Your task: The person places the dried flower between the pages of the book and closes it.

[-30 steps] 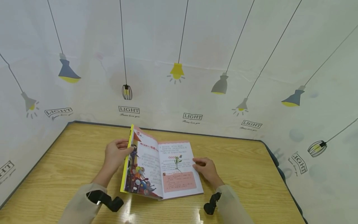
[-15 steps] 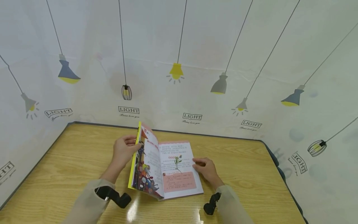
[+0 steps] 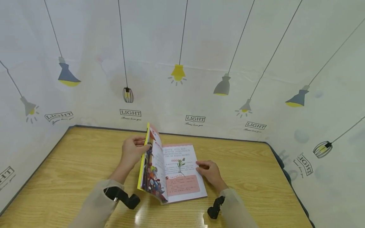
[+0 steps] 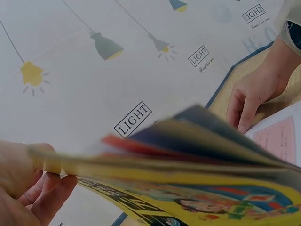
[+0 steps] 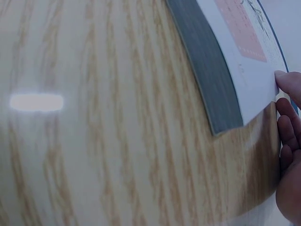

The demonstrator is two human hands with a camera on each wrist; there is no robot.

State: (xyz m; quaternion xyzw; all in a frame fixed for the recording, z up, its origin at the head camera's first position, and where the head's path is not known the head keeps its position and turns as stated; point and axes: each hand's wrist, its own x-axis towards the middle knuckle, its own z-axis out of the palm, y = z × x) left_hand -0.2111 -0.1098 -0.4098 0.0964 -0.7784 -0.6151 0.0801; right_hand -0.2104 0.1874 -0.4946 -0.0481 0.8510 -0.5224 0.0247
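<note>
An open book [image 3: 186, 150] with colourful printed pages lies on the wooden table. Its left part, a yellow cover [image 4: 155, 200] with a stack of pages, stands steeply raised. My left hand [image 3: 132, 152] grips that part at its outer edge, thumb on the page side and fingers behind the cover. On the flat right page is a flower picture above a pink text box [image 3: 183, 186]. At this page's outer edge is my right hand [image 3: 211, 174], pinching it lightly. In the right wrist view the right thumb [image 5: 288, 84] touches the page edge, with the other fingers curled below.
The wooden table [image 3: 251, 183] extends around the book on both sides. Behind it hangs a pale wall covering [image 3: 159, 41] printed with lamps and the word LIGHT. Black wrist mounts [image 3: 122, 197] sit on both forearms.
My left hand has moved to the right, swinging the book's left part up to a steeper angle toward the right page. The right hand has stayed at the page edge.
</note>
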